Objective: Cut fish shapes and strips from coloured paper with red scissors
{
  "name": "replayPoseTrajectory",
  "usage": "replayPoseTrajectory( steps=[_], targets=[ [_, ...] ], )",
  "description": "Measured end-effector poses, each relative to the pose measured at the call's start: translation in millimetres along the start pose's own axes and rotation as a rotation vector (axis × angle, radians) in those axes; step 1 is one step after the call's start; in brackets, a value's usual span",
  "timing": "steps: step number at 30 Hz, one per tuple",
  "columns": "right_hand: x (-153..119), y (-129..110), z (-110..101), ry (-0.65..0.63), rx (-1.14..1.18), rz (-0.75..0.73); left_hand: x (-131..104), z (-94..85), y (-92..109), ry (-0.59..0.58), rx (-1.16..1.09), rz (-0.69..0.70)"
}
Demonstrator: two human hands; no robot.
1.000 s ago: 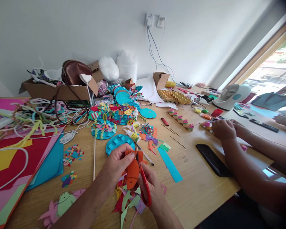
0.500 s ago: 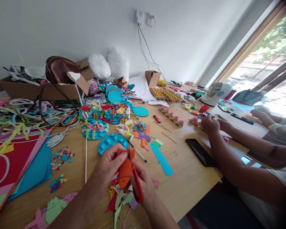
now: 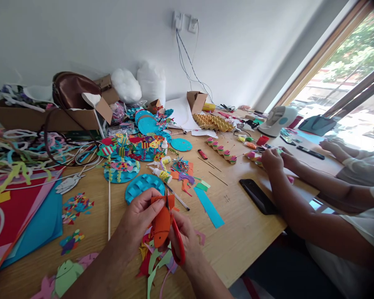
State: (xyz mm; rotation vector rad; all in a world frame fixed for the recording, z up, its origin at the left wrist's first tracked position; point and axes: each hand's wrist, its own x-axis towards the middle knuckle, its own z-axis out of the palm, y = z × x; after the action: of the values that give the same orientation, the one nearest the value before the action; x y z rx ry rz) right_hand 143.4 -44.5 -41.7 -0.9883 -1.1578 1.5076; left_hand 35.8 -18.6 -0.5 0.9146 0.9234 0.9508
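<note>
Between the thumb and fingers of my left hand [image 3: 143,211] is an orange paper fish [image 3: 161,226], with a dark eye dot and a drawn line near its head. My right hand [image 3: 187,238] is closed around the red-handled scissors [image 3: 178,245], whose blades point away from me at the tail end of the paper. Below the hands lie coloured paper scraps [image 3: 156,265]. Just beyond my left hand sits a blue disc with raised paper loops [image 3: 145,185]. A green paper fish [image 3: 67,275] lies at lower left.
A pen [image 3: 179,198], glue bottles [image 3: 161,174] and a blue paper strip [image 3: 208,207] lie beyond my hands. At right are a black phone [image 3: 257,197] and a co-worker's hands [image 3: 272,160]. Coloured sheets [image 3: 34,224] and a cardboard box [image 3: 43,120] occupy the left.
The whole view has shifted slightly, so the table's things appear a little further left. My hands keep nearly the same hold on the orange paper fish and scissors.
</note>
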Motion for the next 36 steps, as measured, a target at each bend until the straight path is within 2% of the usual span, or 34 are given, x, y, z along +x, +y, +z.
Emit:
replayPoseTrajectory(
  steps=[15, 21, 36],
  targets=[
    [-1.5, -1.8, -1.2, -0.007, -0.016, 0.081, 1.6, -7.0, 2.0, -0.039, 0.016, -0.003],
    [-3.0, 1.1, -4.5, -0.008, -0.033, 0.106, 2.1, -7.0, 2.9, -0.012, 0.055, 0.019],
    [-2.7, -1.9, -5.3, -0.039, -0.040, 0.066, 2.9, -8.3, 3.7, -0.011, 0.067, 0.039]
  ],
)
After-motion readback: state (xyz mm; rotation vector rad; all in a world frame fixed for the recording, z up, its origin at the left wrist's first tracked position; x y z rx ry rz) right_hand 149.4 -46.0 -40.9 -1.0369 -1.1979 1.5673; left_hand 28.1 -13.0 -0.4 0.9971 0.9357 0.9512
